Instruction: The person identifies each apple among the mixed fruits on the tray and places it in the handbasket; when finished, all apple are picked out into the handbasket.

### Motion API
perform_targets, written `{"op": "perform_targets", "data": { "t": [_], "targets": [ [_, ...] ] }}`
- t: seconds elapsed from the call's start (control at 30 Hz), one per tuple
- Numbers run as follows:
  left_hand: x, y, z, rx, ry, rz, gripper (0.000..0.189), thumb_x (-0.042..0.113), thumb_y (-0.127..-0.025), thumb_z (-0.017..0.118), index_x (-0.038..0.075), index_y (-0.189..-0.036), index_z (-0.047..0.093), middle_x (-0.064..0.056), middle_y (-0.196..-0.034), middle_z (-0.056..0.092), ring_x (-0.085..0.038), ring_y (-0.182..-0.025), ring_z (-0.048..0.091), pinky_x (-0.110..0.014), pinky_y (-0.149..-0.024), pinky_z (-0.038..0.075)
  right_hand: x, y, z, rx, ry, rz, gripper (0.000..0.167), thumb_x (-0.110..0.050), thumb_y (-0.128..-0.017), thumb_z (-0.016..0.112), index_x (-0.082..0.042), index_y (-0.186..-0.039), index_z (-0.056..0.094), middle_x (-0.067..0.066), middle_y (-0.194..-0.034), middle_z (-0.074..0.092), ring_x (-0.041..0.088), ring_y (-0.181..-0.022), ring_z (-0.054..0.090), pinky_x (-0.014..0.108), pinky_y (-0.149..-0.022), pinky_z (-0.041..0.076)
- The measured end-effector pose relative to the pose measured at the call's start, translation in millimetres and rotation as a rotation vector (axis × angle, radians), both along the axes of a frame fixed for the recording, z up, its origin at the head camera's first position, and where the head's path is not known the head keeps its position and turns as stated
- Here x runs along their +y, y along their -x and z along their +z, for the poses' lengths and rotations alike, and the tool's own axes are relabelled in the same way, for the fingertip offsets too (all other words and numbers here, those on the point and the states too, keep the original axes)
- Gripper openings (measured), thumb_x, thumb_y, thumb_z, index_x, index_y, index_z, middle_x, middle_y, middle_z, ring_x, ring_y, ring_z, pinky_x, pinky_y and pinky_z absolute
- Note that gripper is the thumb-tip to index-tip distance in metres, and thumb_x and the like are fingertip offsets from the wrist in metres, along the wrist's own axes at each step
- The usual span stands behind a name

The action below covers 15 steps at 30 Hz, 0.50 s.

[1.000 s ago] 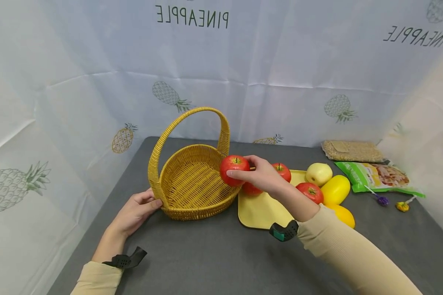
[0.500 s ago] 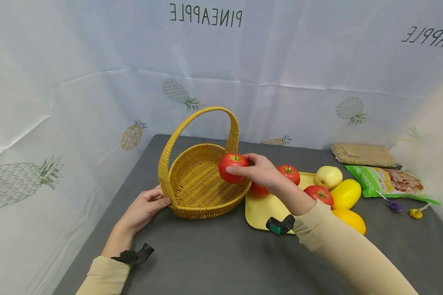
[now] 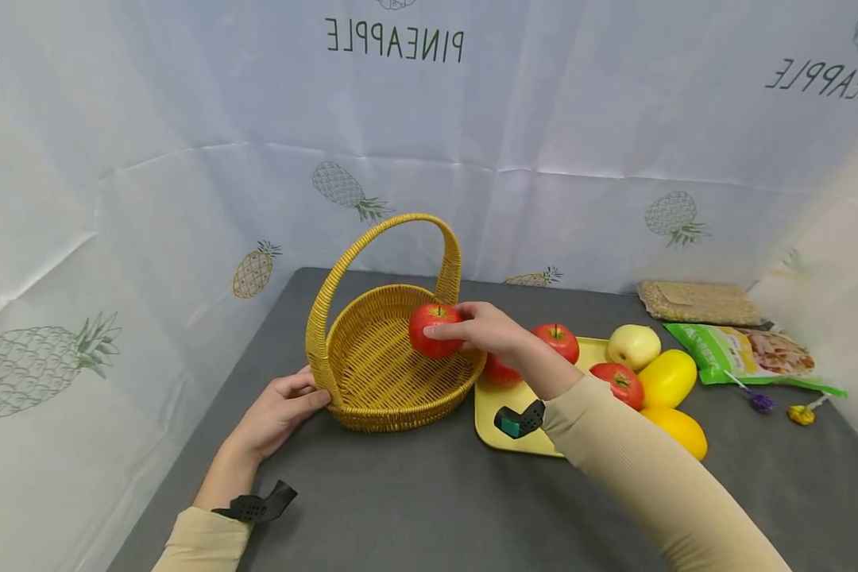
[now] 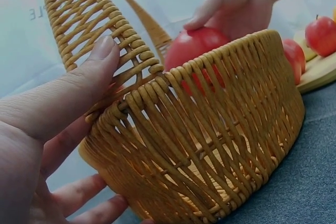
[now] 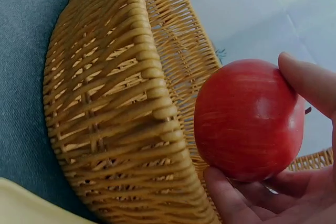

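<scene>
A yellow wicker basket (image 3: 389, 417) with a tall arched handle stands on the grey table. My left hand (image 3: 275, 417) grips it at the left base of the handle; in the left wrist view the thumb (image 4: 94, 69) lies on one side of the weave and the fingers on the other. Over the right part of the basket, my right hand (image 3: 489, 327) holds a red apple (image 3: 429, 338) between thumb and fingers. In the right wrist view the apple (image 5: 247, 121) is just above the woven rim (image 5: 152, 72). No other fruit is visible in the basket.
Right of the basket, a yellow tray (image 3: 493, 421) bears several red apples (image 3: 618, 383), a pale round fruit (image 3: 634, 346) and yellow fruits (image 3: 668, 380). Beyond lie a green packet (image 3: 747, 349), a clear bag of grains (image 3: 701, 303) and two lollipops (image 3: 760, 401). A pineapple-print curtain hangs behind.
My right hand has carried the apple left, from the basket's right rim to over its inside. The left hand keeps its grip on the basket. The head view has shifted slightly.
</scene>
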State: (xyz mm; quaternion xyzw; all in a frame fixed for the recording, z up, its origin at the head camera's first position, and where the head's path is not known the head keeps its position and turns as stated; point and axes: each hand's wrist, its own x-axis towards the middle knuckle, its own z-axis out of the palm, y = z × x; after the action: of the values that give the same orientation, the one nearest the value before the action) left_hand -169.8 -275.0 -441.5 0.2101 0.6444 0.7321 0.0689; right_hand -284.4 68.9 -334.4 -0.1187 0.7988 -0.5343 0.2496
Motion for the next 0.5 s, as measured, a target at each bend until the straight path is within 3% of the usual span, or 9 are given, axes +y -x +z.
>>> {"op": "perform_targets", "data": {
  "t": [0.13, 0.5],
  "targets": [
    [0.5, -0.8, -0.5, -0.019, 0.008, 0.023, 0.029, 0.000, -0.102, 0.060, -0.019, -0.124, 0.060, -0.016, -0.151, 0.043, -0.009, -0.134, 0.046, -0.029, -0.099, 0.050, -4.7, 1.9, 1.0, -0.015, -0.017, -0.004, 0.073, -0.038, -0.087, 0.083, -0.004, -0.143, 0.051, 0.010, -0.132, 0.060, 0.027, -0.120, 0.056, 0.051, -0.106, 0.044],
    [-0.4, -1.9, 1.7, -0.009, 0.024, 0.019, 0.023, -0.001, -0.102, 0.059, -0.008, -0.122, 0.068, -0.009, -0.153, 0.045, -0.006, -0.137, 0.043, -0.029, -0.097, 0.051, -14.7, 14.8, -0.5, 0.016, -0.136, 0.018, 0.076, -0.036, -0.082, 0.087, -0.003, -0.140, 0.052, 0.012, -0.128, 0.060, 0.030, -0.118, 0.053, 0.052, -0.104, 0.045]
  ]
}}
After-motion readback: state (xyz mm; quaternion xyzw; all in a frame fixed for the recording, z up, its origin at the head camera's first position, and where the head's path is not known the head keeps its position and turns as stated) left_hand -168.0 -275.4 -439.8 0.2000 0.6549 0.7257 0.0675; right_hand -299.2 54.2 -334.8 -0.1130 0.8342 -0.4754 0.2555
